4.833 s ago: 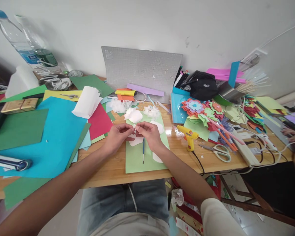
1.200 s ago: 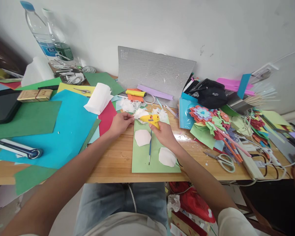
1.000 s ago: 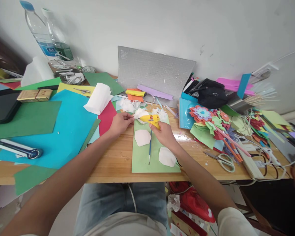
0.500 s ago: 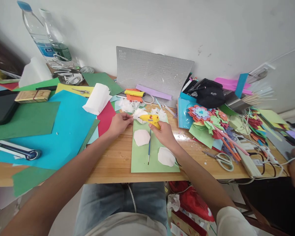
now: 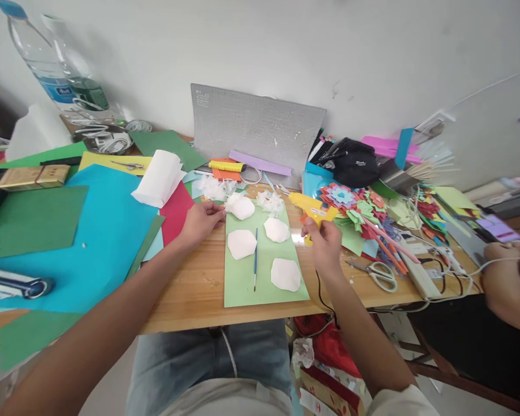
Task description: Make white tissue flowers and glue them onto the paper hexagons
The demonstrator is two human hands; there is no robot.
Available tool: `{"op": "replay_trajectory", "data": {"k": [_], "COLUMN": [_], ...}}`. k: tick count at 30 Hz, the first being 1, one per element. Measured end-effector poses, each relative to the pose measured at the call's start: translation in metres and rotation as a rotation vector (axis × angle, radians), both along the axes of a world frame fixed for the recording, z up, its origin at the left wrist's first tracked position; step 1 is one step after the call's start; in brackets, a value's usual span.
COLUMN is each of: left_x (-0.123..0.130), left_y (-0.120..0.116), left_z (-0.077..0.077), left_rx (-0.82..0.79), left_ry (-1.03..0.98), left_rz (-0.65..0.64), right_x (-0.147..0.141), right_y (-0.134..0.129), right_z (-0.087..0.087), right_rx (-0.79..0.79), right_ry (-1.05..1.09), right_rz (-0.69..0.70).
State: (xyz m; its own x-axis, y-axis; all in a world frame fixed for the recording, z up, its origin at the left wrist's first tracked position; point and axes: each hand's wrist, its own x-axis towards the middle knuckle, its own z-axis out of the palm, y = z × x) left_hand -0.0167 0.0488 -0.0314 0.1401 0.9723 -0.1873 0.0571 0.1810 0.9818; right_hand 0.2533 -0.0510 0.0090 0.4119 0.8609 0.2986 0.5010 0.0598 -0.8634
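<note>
In my right hand (image 5: 323, 242) is a yellow glue gun (image 5: 314, 211), held just right of a light green sheet (image 5: 264, 294), its nozzle pointing left. The fingertips of my left hand (image 5: 205, 222) are pinched at the sheet's upper left corner, beside a white paper piece (image 5: 241, 207); whether they grip its edge is too small to tell. Several white rounded paper pieces (image 5: 241, 244) lie on the sheet. A thin blue brush (image 5: 255, 260) rests between them. White paper scraps (image 5: 269, 202) are near the sheet's top.
Blue paper (image 5: 112, 231) and a stapler (image 5: 17, 282) lie left. A white roll (image 5: 159, 178) stands near red paper. Scissors (image 5: 379, 275), paper flowers (image 5: 342, 196) and cables lie right. Behind leans a grey mat (image 5: 255, 133). Another person's hands (image 5: 507, 277) are far right.
My right hand has moved the glue gun right, off the white pieces, uncovering another piece on the sheet. My left hand stays by the sheet's corner. The view has shifted slightly right.
</note>
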Motion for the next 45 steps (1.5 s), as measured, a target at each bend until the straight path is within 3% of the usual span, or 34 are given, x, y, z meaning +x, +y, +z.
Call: {"op": "replay_trajectory", "data": {"k": [4, 8, 18, 27, 32, 33, 37, 39, 42, 45], "left_x": [-0.002, -0.004, -0.005, 0.002, 0.004, 0.004, 0.005, 0.006, 0.007, 0.008], "left_y": [0.002, 0.003, -0.002, -0.013, -0.011, -0.010, -0.008, -0.008, -0.010, -0.010], "left_z": [-0.002, -0.002, 0.008, 0.011, 0.004, 0.003, 0.005, 0.007, 0.006, 0.002], "left_rx": [0.000, 0.012, 0.089, 0.249, 0.335, 0.343, 0.342, 0.352, 0.390, 0.425], "left_ry": [0.025, 0.069, 0.223, 0.324, 0.417, 0.424, 0.472, 0.509, 0.536, 0.522], "left_rz": [-0.013, -0.031, -0.009, -0.050, -0.056, -0.056, -0.083, -0.120, -0.167, -0.167], "right_x": [0.049, 0.079, 0.082, 0.087, 0.074, 0.065, 0.012, -0.014, -0.038, -0.041], "right_y": [-0.035, -0.053, -0.053, -0.062, -0.082, -0.083, -0.064, -0.046, -0.022, -0.011], "right_z": [-0.011, -0.031, -0.052, -0.040, -0.019, -0.015, -0.001, 0.000, -0.004, -0.012], "right_rx": [-0.072, -0.164, -0.192, -0.297, 0.029, 0.094, 0.122, 0.124, 0.208, 0.341], "right_ry": [-0.149, -0.326, -0.541, -0.501, -0.654, -0.725, -1.031, -1.200, -1.361, -1.414], "right_rz": [-0.175, -0.235, -0.194, -0.151, -0.320, -0.266, 0.426, 0.674, 0.885, 1.019]}}
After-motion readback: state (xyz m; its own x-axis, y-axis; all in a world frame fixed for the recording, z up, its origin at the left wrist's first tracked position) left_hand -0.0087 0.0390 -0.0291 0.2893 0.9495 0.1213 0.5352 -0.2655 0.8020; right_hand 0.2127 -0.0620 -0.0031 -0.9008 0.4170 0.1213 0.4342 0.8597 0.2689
